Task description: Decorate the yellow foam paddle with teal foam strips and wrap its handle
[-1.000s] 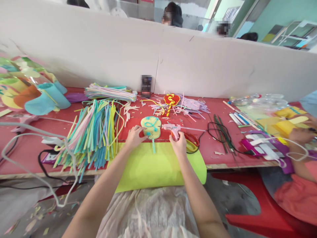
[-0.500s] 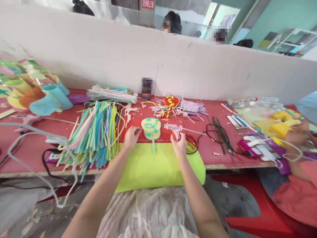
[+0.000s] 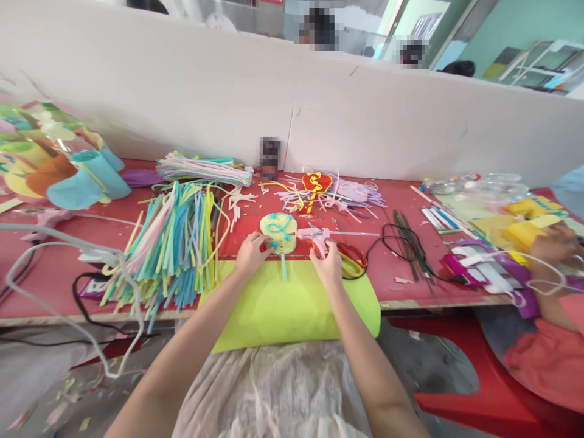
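A pale yellow rounded craft piece (image 3: 286, 242) with turquoise curled trim lies on the red table, its turquoise stem (image 3: 283, 267) pointing toward me. At its lower left edge, my left hand (image 3: 252, 252) has finger and thumb closed together; whatever is between them is too small to make out. My right hand (image 3: 327, 263) grips a pink hot glue gun (image 3: 317, 236) from the right. The gun's nozzle points left, over the right side of the craft piece, and a clear glue stick (image 3: 353, 234) sticks out behind it.
A large bunch of pastel pipe cleaners (image 3: 177, 243) lies to the left. Scissors (image 3: 353, 260) and a black cable (image 3: 383, 240) are to the right. At the back rests a red and yellow craft piece (image 3: 316, 184). Yellow-green sheet (image 3: 292, 310) covers the front edge. A co-worker's hand (image 3: 554, 246) is at far right.
My left hand has moved right, from beside the craft piece to its lower left edge. The glue gun in my right hand has shifted slightly left, bringing its nozzle over the piece.
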Motion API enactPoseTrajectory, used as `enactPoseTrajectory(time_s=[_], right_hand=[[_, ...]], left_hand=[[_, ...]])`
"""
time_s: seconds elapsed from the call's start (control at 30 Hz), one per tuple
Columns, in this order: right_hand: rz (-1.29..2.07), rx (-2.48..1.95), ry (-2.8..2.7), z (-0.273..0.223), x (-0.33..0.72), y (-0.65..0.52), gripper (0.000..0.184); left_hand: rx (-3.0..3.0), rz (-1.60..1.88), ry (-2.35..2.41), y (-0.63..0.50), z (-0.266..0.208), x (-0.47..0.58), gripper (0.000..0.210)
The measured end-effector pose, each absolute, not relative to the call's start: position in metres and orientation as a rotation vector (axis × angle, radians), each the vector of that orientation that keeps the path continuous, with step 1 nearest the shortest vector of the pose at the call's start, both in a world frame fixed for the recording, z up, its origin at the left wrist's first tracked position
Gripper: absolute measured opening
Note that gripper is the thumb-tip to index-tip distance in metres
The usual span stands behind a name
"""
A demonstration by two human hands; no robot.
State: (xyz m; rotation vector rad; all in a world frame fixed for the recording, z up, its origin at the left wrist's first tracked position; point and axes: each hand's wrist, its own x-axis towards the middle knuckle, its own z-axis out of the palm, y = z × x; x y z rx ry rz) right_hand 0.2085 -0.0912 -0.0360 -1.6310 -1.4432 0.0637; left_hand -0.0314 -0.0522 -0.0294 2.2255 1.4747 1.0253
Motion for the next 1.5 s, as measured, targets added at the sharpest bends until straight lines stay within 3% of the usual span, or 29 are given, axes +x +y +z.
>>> enactPoseTrajectory(time_s=[0.23,0.57,1.27,1.5], right_hand=[[0.085,-1.639,-1.477,-0.0409,0.2104,-0.0889,0.043],[0.089,-1.649,-1.493,-0.0397,0.2113,-0.0895,0.040],[0.047,-1.646,-1.515,-0.0395,0.2101,-0.0894,0.041],[0.040,-1.638,-1.531,-0.0391,0.2087,-0.0898,0.041]], left_hand=[[2.300,0.944,1.518,-0.0538,-0.0263,-0.0303,0.033],[2.438,0.801,1.638,-0.0565,-0.0269,-0.0307,0.029],[2.343,0.961,1.527,-0.0518,-0.0301,-0.0301,0.024],[2.293,0.977,1.544,-0.0541,-0.0273,-0.0308,0.032]])
